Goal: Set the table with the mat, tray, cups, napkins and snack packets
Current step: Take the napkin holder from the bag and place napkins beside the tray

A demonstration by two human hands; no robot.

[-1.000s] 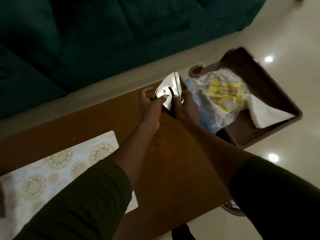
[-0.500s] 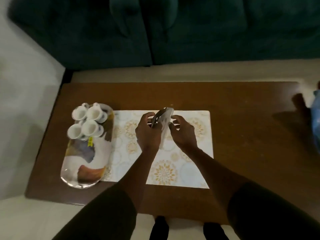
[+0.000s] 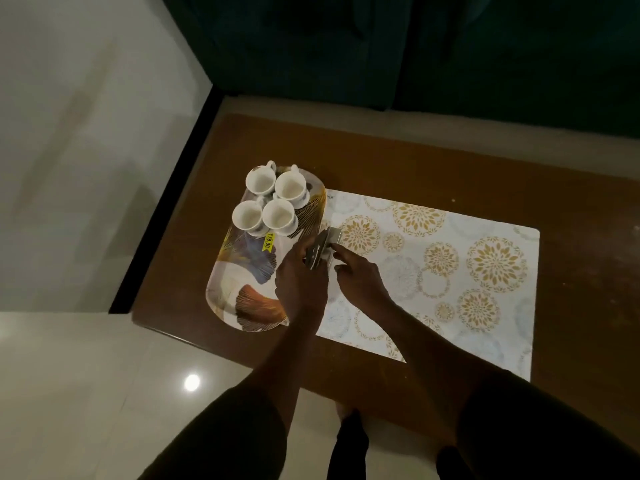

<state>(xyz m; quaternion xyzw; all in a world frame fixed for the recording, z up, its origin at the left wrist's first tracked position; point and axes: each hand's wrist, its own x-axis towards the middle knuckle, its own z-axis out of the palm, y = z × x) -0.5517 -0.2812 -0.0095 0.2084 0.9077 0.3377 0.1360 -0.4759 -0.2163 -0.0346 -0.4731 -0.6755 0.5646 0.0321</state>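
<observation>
L hand (image 3: 300,273) curled round a shiny metal piece (image 3: 325,247), maybe a napkin holder; R hand (image 3: 360,284) steadied it w/ a straight forefinger, for setting on mat (image 3: 450,271) beside tray (image 3: 239,289) w/ cups (image 3: 270,202).

A yellow sticker (image 3: 267,241) on the tray (image 3: 221,292), just beside the nearest cup (image 3: 279,216), reads "79.00". Small print at the mat (image 3: 450,306) corner touching the tray is illegible.
</observation>
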